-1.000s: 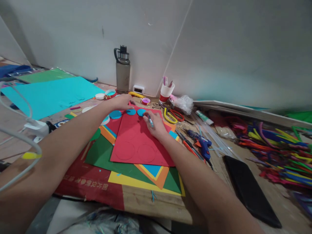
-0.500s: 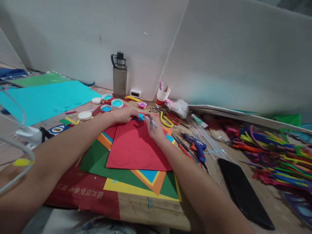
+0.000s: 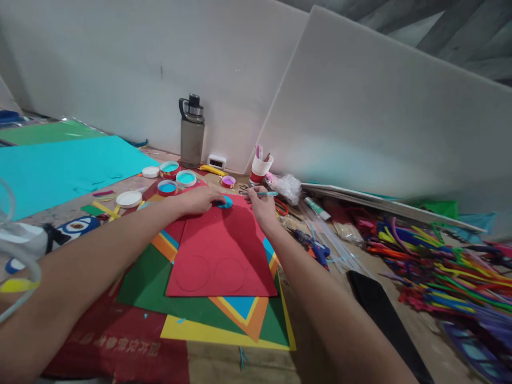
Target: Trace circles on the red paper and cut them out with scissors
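Note:
A red sheet point(image 3: 224, 245) with two drawn circles near its front edge lies on top of a stack of coloured sheets. At its far edge my left hand point(image 3: 204, 201) holds a small blue disc point(image 3: 225, 202) flat against the red surface, fingertips on its left side. My right hand point(image 3: 262, 205) is closed round a slim pale-teal pen point(image 3: 269, 193), held nearly level at the far right corner of the red sheet. A gap of bare red separates pen hand and disc. The pen's tip is too small to make out.
Open paint pots point(image 3: 186, 178), a grey bottle point(image 3: 192, 133) and a paper cup point(image 3: 261, 168) stand behind. To the right are a glue gun point(image 3: 316, 249), a black phone-like slab point(image 3: 384, 320) and bright pipe cleaners point(image 3: 440, 266). A white cable point(image 3: 20, 250) hangs at left.
My right hand has drawn away from the blue disc to the right, and the pen has swung to nearly level. My left hand stays at the disc. The camera view has shifted slightly.

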Tool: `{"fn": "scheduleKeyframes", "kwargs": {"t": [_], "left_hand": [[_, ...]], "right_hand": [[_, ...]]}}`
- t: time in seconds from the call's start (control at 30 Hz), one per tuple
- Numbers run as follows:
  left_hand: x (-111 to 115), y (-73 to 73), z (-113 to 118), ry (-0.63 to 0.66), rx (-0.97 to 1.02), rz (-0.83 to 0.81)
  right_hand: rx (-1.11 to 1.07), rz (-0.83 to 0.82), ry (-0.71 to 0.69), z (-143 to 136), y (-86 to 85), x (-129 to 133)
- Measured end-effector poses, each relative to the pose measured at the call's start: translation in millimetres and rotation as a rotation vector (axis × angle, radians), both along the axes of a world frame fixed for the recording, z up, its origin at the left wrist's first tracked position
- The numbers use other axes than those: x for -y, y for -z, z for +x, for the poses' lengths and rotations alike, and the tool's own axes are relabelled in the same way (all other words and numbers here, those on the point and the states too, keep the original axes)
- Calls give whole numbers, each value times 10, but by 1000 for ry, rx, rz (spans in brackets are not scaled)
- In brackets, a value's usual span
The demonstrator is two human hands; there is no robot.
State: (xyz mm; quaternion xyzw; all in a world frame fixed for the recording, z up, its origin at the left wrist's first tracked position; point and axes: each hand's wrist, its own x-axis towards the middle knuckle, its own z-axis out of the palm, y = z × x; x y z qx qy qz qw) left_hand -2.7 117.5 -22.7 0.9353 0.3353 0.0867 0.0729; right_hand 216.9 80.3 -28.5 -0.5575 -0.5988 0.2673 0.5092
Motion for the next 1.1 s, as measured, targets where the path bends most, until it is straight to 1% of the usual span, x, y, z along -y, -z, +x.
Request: {"fn": "scheduleKeyframes", "kwargs": {"t": [0.1, 0.2, 0.37, 0.53, 0.73, 0.97, 1.1], "left_hand": [[-7, 27, 16, 13, -12, 24], [26, 17, 45, 30, -27, 26], [49, 22, 69, -21, -41, 30], [-5, 76, 48, 4, -8, 15], [-7, 77, 56, 12, 6, 24], [-31, 89, 70, 10, -15, 30], [-3, 56, 70, 30, 2, 21]], "right_hand": [[110, 8, -24, -54, 21, -114], [198, 16, -26, -115, 40, -179], [282, 46, -30, -156, 130, -224], [344, 46, -63, -144, 200, -253], [390, 52, -73, -135, 209, -245], [371, 73, -95, -141, 193, -203], [365, 76, -111, -137, 162, -170]]}}
